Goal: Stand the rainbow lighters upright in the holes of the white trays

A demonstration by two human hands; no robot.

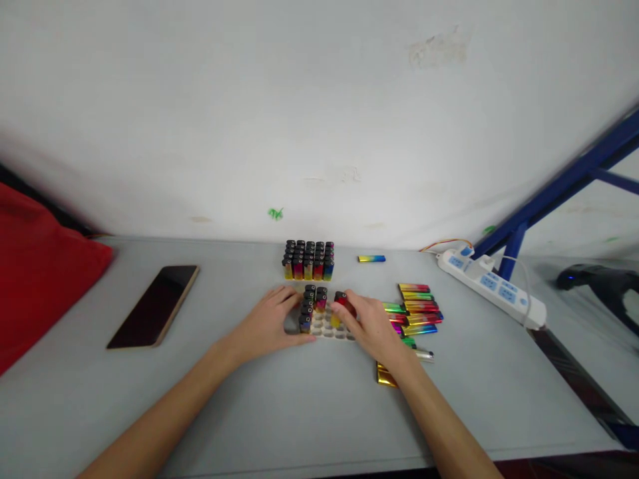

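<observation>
A pale tray with round holes (328, 327) lies on the table in front of me. Several black-topped lighters (306, 313) stand upright in its left part. My left hand (267, 321) grips the tray's left side, thumb along the front edge and fingers around the back corner. Between the thumb and fingers of my right hand (368, 324) is an upright red-and-yellow lighter (339, 307), over the tray's holes. Whether its lower end sits in a hole I cannot tell. Beside the right hand lie several shiny coloured lighters (422, 313), partly hidden by it.
Behind the tray stands a block of upright lighters (308, 261). One yellow-and-blue lighter (371, 259) lies near the wall. A phone (154, 306) rests at the left, near a red cloth (40, 259). On the right are a white power strip (492, 289) and a black device (599, 283).
</observation>
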